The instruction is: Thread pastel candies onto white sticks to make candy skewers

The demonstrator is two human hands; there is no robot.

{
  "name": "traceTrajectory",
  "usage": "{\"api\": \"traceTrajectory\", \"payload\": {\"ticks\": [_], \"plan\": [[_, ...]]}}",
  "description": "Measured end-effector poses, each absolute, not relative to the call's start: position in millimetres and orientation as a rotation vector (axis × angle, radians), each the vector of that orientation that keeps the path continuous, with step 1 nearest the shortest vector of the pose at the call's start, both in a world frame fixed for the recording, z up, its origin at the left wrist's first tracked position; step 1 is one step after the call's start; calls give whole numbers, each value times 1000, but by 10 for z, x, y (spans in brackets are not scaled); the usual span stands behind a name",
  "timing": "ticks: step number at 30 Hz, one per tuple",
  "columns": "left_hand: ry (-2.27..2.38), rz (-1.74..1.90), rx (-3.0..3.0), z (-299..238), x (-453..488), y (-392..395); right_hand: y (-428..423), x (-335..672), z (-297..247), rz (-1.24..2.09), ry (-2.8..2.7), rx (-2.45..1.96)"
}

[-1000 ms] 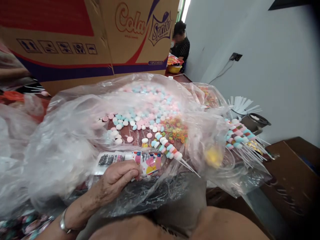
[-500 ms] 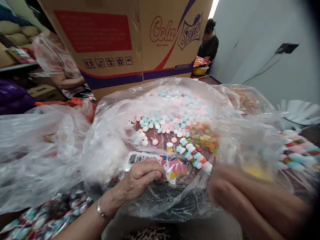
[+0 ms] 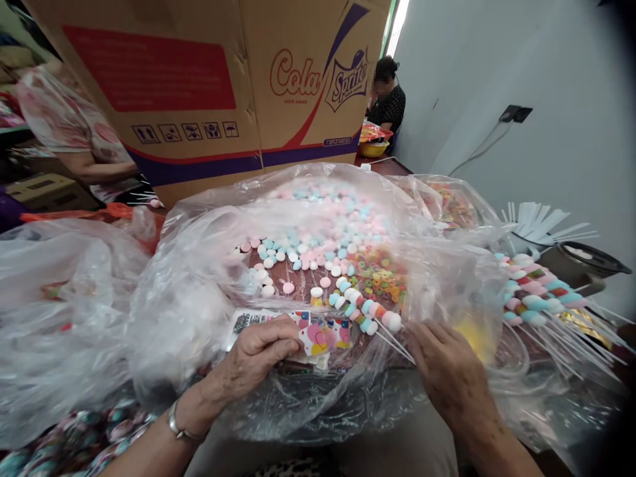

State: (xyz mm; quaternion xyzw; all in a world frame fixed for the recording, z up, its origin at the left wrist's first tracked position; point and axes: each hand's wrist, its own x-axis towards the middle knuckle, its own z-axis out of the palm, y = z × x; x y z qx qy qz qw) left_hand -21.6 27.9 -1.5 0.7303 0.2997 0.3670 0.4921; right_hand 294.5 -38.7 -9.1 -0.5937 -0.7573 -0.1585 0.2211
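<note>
My left hand [image 3: 258, 358] is closed, pinching a stack of printed wrappers [image 3: 318, 334] with a barcode and coloured dots, at the near edge of a clear plastic bag [image 3: 199, 285]. My right hand [image 3: 447, 371] rests on the bag's right side with its fingertips at the white sticks of a candy skewer [image 3: 365, 310]; whether it grips them is unclear. Behind the skewer lie loose pink, blue and white marshmallows [image 3: 318, 238] and small coloured cereal rings [image 3: 382, 275].
A large Cola Sprite carton [image 3: 209, 86] stands behind the bag. Finished skewers [image 3: 536, 295] lie at the right beside a fan of white sticks [image 3: 539, 222] and a dark pot [image 3: 591, 262]. Another plastic bag [image 3: 54, 305] fills the left. Two other people sit behind.
My right hand has come into view from the lower right and settled at the skewer's sticks. The view swung left, then partly back. My left hand kept its hold on the wrappers.
</note>
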Motion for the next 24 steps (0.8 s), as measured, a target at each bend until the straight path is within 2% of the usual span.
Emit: {"api": "traceTrajectory", "payload": {"ticks": [8, 19, 24], "plan": [[793, 824, 1785, -48, -327, 332, -519, 2869, 372, -210, -2045, -1283], [867, 656, 1933, 103, -372, 364, -483, 2912, 488, -387, -2288, -1112], [735, 519, 2058, 253, -310, 361, -442, 2869, 507, -343, -2329, -1150]]}}
